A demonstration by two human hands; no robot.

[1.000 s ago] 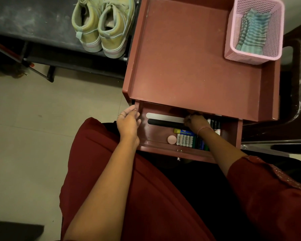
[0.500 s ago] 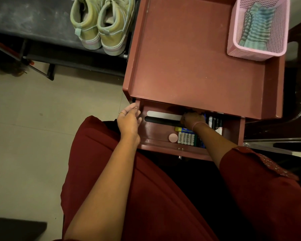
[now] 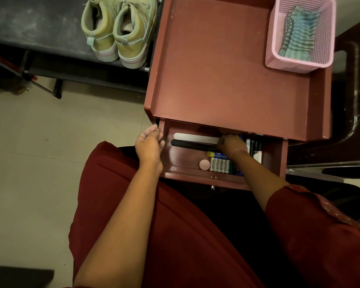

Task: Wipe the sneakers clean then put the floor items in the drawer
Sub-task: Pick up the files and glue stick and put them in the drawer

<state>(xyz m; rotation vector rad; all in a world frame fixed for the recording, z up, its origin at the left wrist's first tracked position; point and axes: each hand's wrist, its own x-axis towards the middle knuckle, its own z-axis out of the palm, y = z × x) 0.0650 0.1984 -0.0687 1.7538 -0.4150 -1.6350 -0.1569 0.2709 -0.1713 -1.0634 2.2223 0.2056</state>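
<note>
In the open drawer point(image 3: 187, 163), the batteries' point(image 3: 219, 164) label print is unreadable.

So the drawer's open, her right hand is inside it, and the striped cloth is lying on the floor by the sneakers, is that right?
Not quite. The striped cloth is in the pink mesh basket on the cabinet top, not on the floor, as the head view shows. The drawer is open and the right hand is inside it.

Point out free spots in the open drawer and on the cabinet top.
Drawer: bare floor at left, between black stick and pink disc. Right crowded: batteries, markers, right hand. Cabinet top bare except pink basket in far right corner.
</note>
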